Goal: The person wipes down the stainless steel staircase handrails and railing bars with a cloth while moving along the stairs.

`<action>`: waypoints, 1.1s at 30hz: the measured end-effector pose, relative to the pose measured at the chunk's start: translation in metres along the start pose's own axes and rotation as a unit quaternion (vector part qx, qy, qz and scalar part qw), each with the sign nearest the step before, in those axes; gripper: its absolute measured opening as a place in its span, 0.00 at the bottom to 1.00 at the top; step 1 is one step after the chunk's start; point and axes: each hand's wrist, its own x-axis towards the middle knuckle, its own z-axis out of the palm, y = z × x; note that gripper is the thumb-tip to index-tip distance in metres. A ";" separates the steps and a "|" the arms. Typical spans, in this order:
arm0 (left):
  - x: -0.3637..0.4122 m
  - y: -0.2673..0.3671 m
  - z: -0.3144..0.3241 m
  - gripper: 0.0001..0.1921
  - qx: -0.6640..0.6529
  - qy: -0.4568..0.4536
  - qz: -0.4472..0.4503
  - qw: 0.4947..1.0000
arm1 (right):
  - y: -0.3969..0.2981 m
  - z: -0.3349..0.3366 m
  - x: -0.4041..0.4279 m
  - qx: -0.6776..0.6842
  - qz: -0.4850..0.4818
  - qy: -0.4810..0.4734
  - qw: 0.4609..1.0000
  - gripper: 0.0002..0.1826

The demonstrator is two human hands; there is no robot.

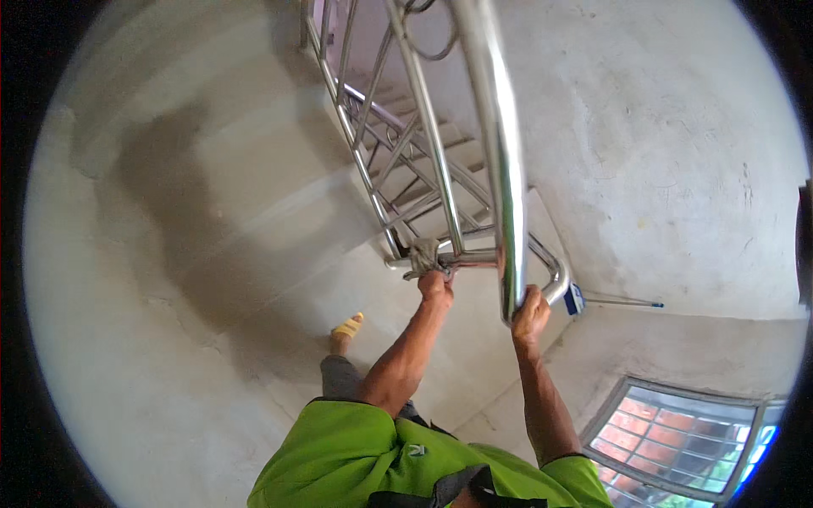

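A shiny metal stair railing (434, 143) runs up and away in front of me. My left hand (436, 286) is closed on a grey cloth (424, 255), pressed against the metal post (475, 256) at the railing's end. My right hand (531, 314) grips the lower end of the thick round handrail (513, 222). Part of the post is hidden behind the cloth.
Beyond the bars, stairs (444, 143) lead off beside a bare plastered wall (654, 146). A long-handled blue tool (575, 298) leans in the corner. Lower right is a barred window (676, 435). One foot in a yellow slipper (349, 325) stands on the floor.
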 end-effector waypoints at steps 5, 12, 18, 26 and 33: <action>-0.069 0.017 0.048 0.34 0.106 -0.100 0.005 0.989 | 0.004 0.001 -0.005 -0.016 -0.035 -0.028 0.999 0.25; -0.138 0.038 0.085 0.30 0.167 -0.142 0.063 0.974 | 0.029 -0.044 -0.059 0.140 -0.202 0.038 0.969 0.13; -0.188 0.034 0.079 0.21 0.320 -0.233 0.163 0.904 | 0.212 -0.044 -0.192 0.317 0.154 -0.083 0.932 0.23; -0.236 0.041 -0.007 0.25 0.791 -0.253 0.185 0.526 | 0.149 -0.087 -0.208 0.540 0.313 -0.236 0.744 0.34; -0.288 -0.021 -0.008 0.26 0.881 -0.364 0.291 0.089 | 0.072 -0.045 -0.144 0.703 0.238 -0.130 0.658 0.23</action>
